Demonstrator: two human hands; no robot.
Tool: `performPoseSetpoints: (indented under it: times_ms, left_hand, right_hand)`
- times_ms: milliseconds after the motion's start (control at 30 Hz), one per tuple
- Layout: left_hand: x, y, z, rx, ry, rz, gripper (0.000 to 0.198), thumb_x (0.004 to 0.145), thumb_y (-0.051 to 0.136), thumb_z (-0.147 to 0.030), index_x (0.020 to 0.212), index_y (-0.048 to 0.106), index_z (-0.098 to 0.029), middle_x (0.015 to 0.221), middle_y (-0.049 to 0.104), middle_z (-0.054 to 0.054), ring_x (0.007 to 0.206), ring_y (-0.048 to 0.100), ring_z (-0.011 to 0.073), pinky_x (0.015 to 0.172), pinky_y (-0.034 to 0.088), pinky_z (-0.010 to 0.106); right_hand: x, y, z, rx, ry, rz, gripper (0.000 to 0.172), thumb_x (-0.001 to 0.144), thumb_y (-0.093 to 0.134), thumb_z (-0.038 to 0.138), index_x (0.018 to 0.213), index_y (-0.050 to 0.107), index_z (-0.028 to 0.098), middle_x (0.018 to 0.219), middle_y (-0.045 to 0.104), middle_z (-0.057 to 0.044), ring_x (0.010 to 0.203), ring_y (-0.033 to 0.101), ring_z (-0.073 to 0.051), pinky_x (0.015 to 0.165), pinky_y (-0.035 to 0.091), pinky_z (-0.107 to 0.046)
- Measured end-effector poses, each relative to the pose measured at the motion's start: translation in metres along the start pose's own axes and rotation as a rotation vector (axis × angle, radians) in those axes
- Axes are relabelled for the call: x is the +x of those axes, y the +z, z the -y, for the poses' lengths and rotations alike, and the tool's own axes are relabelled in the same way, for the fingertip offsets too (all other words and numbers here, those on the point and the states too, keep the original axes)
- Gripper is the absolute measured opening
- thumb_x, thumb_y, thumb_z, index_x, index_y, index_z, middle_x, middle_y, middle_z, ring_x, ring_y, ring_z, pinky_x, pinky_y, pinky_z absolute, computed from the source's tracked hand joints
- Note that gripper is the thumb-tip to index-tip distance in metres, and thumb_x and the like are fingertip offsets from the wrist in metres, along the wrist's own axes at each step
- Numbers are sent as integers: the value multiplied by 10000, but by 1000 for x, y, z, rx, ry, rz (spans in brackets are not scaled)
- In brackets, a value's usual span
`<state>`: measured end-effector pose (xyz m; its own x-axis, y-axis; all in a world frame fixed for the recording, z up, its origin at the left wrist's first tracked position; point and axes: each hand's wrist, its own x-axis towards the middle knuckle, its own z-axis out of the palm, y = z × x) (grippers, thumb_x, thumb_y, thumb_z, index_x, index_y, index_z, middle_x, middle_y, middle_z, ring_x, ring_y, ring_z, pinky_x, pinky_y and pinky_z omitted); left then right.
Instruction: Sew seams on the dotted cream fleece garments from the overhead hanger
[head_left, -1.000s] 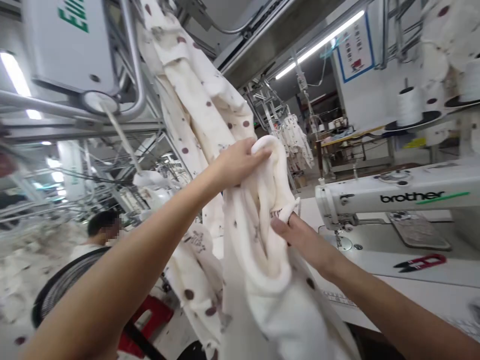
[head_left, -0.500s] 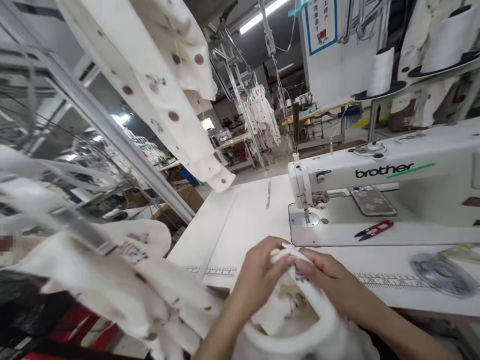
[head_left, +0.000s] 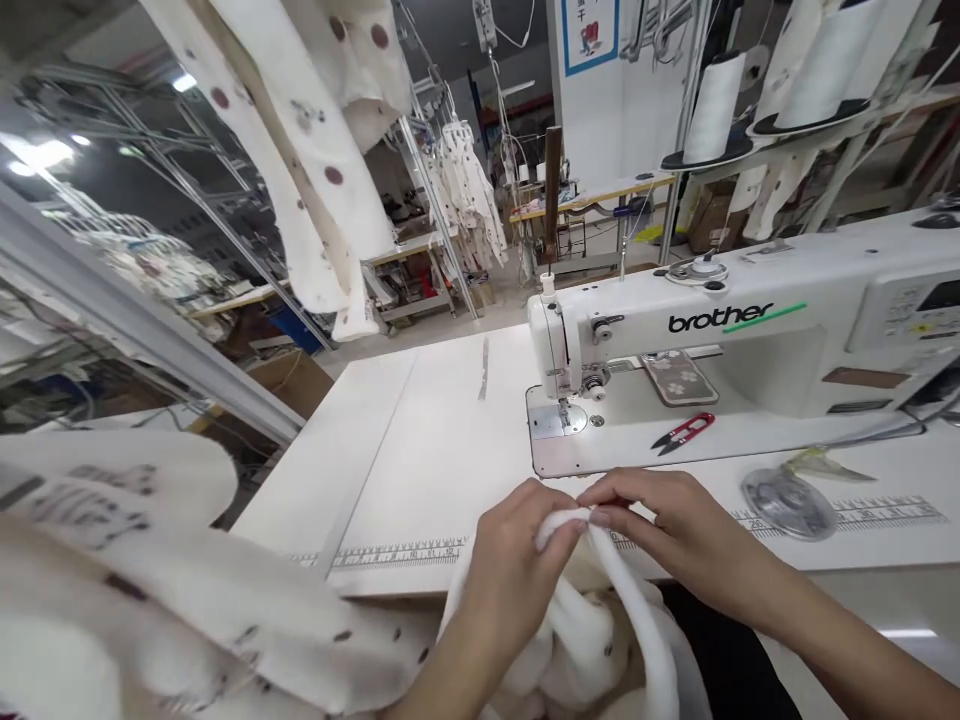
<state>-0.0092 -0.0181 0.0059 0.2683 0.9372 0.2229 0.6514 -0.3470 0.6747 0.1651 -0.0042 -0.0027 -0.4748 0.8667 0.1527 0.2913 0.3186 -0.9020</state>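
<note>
Between my two hands is the folded white edge of a spotted fleece garment (head_left: pixel 646 625), which hangs down over the table's front edge toward my lap. My left hand (head_left: pixel 517 560) pinches the edge between thumb and fingers. Fingertips almost touching it, my right hand (head_left: pixel 660 515) pinches the same edge just to the right. Both are in front of the needle area of a white sewing machine (head_left: pixel 735 330). Red-handled thread snips (head_left: pixel 683 432) lie on the machine bed, beyond my right hand.
A clear round plastic disc (head_left: pixel 789 503) lies on the table at right, near a printed ruler strip (head_left: pixel 892 511). More spotted fabric (head_left: pixel 247 610) is heaped at left, and a garment (head_left: pixel 330 180) hangs above. Thread cones (head_left: pixel 714 108) stand behind the machine.
My view has turned toward the right, so the machine appears farther left. The garment's neck-like opening has folded closer together, and both hands still pinch its edge.
</note>
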Motion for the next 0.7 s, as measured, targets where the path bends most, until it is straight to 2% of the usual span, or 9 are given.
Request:
performPoseSetpoints:
  times_ms: [100,200,300,367,500,567,600,667,700]
  left_hand:
    - [-1,-4,1,73,69,67,132,804,494,-172,809,622,-204,744,589,9,664,552,124,608,436,226]
    - [-3,-7,2,79,199,115,181,832,438,-159,818,616,-195,742,550,23,654,531,117,598,427,221]
    - [-8,-7,5,47,241,76,172,825,433,-141,823,595,-200,853,550,48,683,534,117,586,432,219]
    - [-11,-3,7,-10,231,49,174,823,419,-120,826,570,-205,967,564,63,768,562,129,632,454,230]
    - [-17,7,11,-113,173,-17,154,840,407,-130,873,526,-223,906,618,30,867,587,139,733,470,245]
    - [-19,9,13,-106,126,-62,129,843,417,-161,874,523,-227,870,619,23,836,594,139,718,474,247]
    - [-19,10,14,-95,104,-82,122,842,418,-172,874,523,-225,875,619,26,835,595,143,719,475,252]
    - [-19,9,15,-67,68,-120,121,842,414,-178,878,522,-220,878,621,29,836,595,147,724,476,258]
    - [-18,8,15,-49,69,-131,126,841,414,-177,877,527,-218,873,621,28,833,595,147,721,475,257]
  right_hand:
    - [8,-5,-1,126,128,89,152,833,535,305,741,568,189,673,596,18,639,548,-121,584,405,-222]
    - [17,-9,-10,451,234,305,226,782,594,365,721,521,161,579,584,22,527,562,-104,494,422,-186]
    - [26,-2,-22,726,326,554,364,721,623,489,691,503,146,505,585,3,391,533,-104,361,386,-163]
    - [27,10,-30,845,394,596,414,704,616,539,660,498,144,453,545,19,325,468,-80,304,326,-142]
    - [18,36,-36,883,443,430,418,711,625,518,599,467,148,414,381,83,330,304,-22,326,243,-123]
    - [12,40,-33,800,354,298,400,759,571,521,633,470,156,474,390,70,392,333,-41,381,290,-150]
    - [9,39,-31,723,284,180,367,793,535,509,686,487,161,528,420,56,442,374,-58,427,328,-169]
    - [4,34,-24,542,144,-66,272,860,461,446,867,515,180,679,487,26,566,439,-87,557,391,-211]
    - [3,30,-20,468,96,-132,241,881,434,411,954,511,194,755,507,13,629,462,-97,622,404,-226]
